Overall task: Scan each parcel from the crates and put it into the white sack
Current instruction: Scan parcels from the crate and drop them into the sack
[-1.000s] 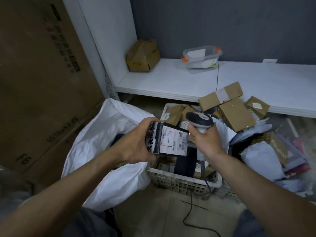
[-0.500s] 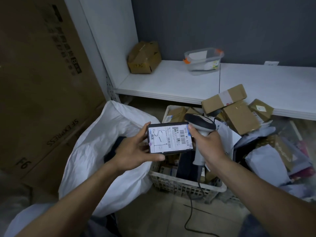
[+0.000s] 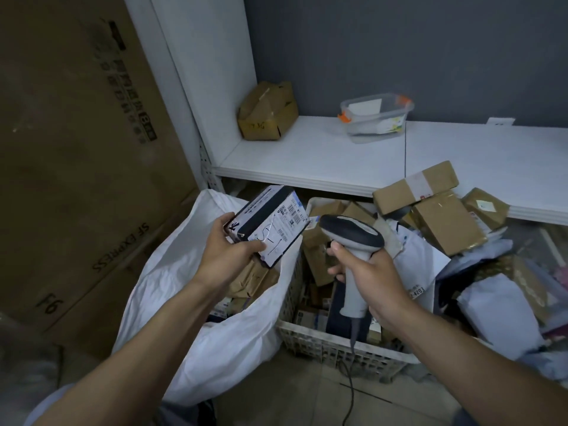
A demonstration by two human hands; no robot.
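A small labelled parcel [image 3: 270,224] is held over the mouth of the white sack [image 3: 190,272] while a scanner [image 3: 353,238] is gripped beside it

The sack's open mouth is hemmed on the left by a tall cardboard carton [image 3: 76,149], behind by the front edge of the white shelf [image 3: 307,155], and on the right by the wall of the white crate [image 3: 338,348], against which the sack is pressed; open room is left above the mouth. The parcel is a flat dark box with a white barcode label marked in black pen. Its near end is pinched by the left hand [image 3: 229,244], thumb laid on the label, fingers curled underneath. Its long axis is pointed away and slightly rightward, toward the shelf edge, with the label face turned toward the scanner. The scanner's handle is wrapped by the curled fingers of the right hand [image 3: 368,278], above the crate
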